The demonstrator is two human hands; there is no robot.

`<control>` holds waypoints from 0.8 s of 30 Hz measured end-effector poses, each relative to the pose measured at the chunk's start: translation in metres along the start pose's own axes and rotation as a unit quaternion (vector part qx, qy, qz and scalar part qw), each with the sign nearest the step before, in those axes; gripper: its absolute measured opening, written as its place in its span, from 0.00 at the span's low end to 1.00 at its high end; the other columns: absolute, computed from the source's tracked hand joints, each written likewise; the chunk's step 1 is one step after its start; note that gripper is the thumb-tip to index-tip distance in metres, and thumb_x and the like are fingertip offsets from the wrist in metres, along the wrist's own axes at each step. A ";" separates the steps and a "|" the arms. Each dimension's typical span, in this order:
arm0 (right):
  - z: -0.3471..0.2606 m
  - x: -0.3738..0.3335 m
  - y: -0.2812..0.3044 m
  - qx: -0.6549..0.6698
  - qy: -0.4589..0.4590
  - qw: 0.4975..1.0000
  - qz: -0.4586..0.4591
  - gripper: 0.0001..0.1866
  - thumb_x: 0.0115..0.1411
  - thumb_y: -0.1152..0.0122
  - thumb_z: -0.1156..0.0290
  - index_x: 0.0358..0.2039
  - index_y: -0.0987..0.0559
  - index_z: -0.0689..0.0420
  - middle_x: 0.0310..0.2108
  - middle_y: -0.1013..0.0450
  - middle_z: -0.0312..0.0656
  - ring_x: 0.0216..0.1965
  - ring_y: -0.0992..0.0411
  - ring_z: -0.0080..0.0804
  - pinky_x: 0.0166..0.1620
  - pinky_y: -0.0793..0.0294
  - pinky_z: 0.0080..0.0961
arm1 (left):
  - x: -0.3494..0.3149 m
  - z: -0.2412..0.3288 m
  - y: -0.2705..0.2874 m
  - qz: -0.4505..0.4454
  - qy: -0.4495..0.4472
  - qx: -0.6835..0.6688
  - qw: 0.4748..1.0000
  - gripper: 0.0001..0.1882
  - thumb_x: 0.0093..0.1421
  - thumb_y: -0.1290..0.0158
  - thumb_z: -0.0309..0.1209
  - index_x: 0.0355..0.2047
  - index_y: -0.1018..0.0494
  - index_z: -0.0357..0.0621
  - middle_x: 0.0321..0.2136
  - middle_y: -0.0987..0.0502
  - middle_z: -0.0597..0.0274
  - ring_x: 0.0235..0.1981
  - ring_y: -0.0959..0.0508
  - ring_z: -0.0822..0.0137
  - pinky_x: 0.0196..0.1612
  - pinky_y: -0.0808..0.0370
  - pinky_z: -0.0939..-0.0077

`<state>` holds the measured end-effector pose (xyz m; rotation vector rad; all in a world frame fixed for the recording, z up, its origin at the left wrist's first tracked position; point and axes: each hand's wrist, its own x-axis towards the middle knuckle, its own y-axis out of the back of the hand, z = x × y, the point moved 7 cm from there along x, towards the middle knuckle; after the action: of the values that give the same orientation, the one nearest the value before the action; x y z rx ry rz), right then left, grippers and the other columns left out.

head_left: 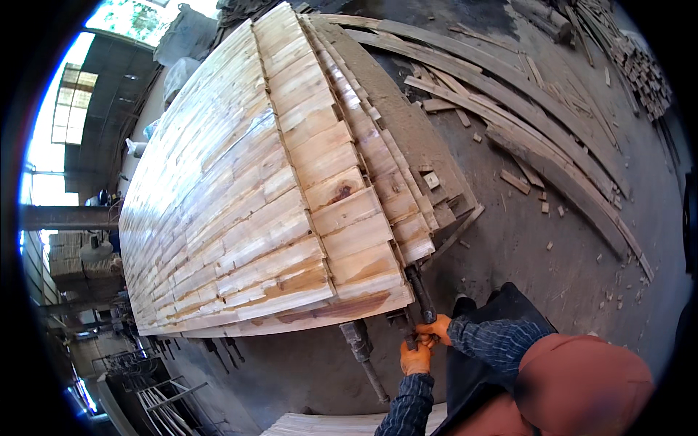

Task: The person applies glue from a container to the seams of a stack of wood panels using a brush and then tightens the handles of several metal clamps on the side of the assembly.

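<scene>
My left hand (416,359), in an orange glove, is closed around the lower end of a dark metal clamp (411,336). Close beside it, my right hand (435,330), gloved the same, has its fingers curled in at that clamp, just below a second clamp screw (425,299). The fingers of both hands partly hide what they grip. These clamps stick out from under the near right corner of a large wooden panel (225,240) made of many glued strips. Left of my hands, another metal clamp (358,341) hangs from the panel's edge with its long rod pointing down.
Stacked boards (392,189) with stepped ends lie along the panel's right side. Long planks (560,174) and wood scraps litter the concrete floor on the right. A metal rack (178,398) stands at lower left. Pale boards (327,424) lie at the bottom edge.
</scene>
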<state>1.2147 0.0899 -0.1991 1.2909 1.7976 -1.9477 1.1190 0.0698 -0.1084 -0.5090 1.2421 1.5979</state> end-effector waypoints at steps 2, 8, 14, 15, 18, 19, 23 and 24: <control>0.003 -0.002 -0.008 -0.030 -0.035 0.996 0.082 0.08 0.59 0.36 0.68 0.30 0.22 0.60 0.21 0.28 0.39 0.18 0.32 0.28 0.20 0.33 0.27 | 0.024 -0.019 0.015 0.077 -0.032 0.101 0.991 0.20 0.57 0.48 0.36 0.47 0.27 0.37 0.36 0.19 0.45 0.41 0.19 0.55 0.41 0.23 0.63; 0.000 0.003 -0.006 -0.086 -0.045 0.984 0.151 0.11 0.57 0.37 0.67 0.29 0.23 0.64 0.19 0.30 0.40 0.19 0.31 0.30 0.19 0.35 0.27 | -0.039 0.040 0.027 0.298 -0.303 0.203 0.882 0.24 0.53 0.46 0.32 0.49 0.27 0.32 0.40 0.22 0.42 0.42 0.22 0.43 0.46 0.26 0.58; -0.059 -0.059 0.028 -0.496 0.105 0.861 0.035 0.16 0.61 0.39 0.67 0.48 0.21 0.60 0.42 0.22 0.42 0.45 0.25 0.27 0.49 0.25 0.25 | -0.095 0.048 -0.036 0.240 -0.374 0.024 0.896 0.25 0.52 0.43 0.30 0.50 0.30 0.31 0.49 0.27 0.38 0.51 0.27 0.43 0.55 0.30 0.56; -0.072 -0.079 0.052 -0.500 0.075 0.862 -0.015 0.20 0.60 0.40 0.63 0.50 0.21 0.59 0.47 0.22 0.46 0.49 0.25 0.31 0.55 0.28 0.26 | -0.088 0.036 -0.046 0.285 -0.343 0.047 0.894 0.27 0.52 0.43 0.31 0.51 0.30 0.30 0.50 0.28 0.37 0.51 0.27 0.41 0.56 0.32 0.55; -0.153 -0.138 0.147 -0.641 0.011 0.752 0.152 0.25 0.58 0.39 0.58 0.52 0.23 0.60 0.49 0.24 0.50 0.50 0.25 0.35 0.55 0.28 0.28 | -0.060 0.025 -0.068 0.412 -0.272 0.050 0.868 0.28 0.52 0.43 0.33 0.51 0.32 0.28 0.50 0.29 0.33 0.54 0.29 0.39 0.59 0.34 0.54; -0.178 -0.155 0.177 -0.648 0.007 0.738 0.187 0.26 0.58 0.39 0.57 0.53 0.23 0.60 0.49 0.24 0.50 0.49 0.25 0.35 0.53 0.27 0.28 | -0.044 0.029 -0.066 0.386 -0.236 0.016 0.892 0.29 0.52 0.42 0.34 0.50 0.32 0.26 0.49 0.28 0.33 0.52 0.28 0.40 0.57 0.32 0.57; -0.233 -0.185 0.199 -0.608 0.000 0.751 0.257 0.29 0.57 0.41 0.56 0.55 0.25 0.60 0.47 0.24 0.47 0.43 0.24 0.32 0.40 0.22 0.27 | 0.005 0.016 -0.055 0.292 -0.128 -0.107 0.942 0.21 0.52 0.39 0.43 0.32 0.24 0.33 0.26 0.22 0.44 0.30 0.20 0.48 0.35 0.26 0.57; -0.238 -0.181 0.203 -0.603 0.010 0.759 0.244 0.29 0.57 0.42 0.56 0.55 0.25 0.60 0.47 0.24 0.47 0.42 0.24 0.32 0.40 0.22 0.27 | 0.009 0.012 -0.057 0.309 -0.119 -0.052 0.942 0.21 0.52 0.38 0.44 0.28 0.24 0.34 0.22 0.23 0.47 0.27 0.21 0.50 0.33 0.27 0.57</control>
<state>1.5652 0.1775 -0.1913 1.0376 1.8272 -0.2554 1.1683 0.0824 -0.1372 0.0342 1.1959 2.1827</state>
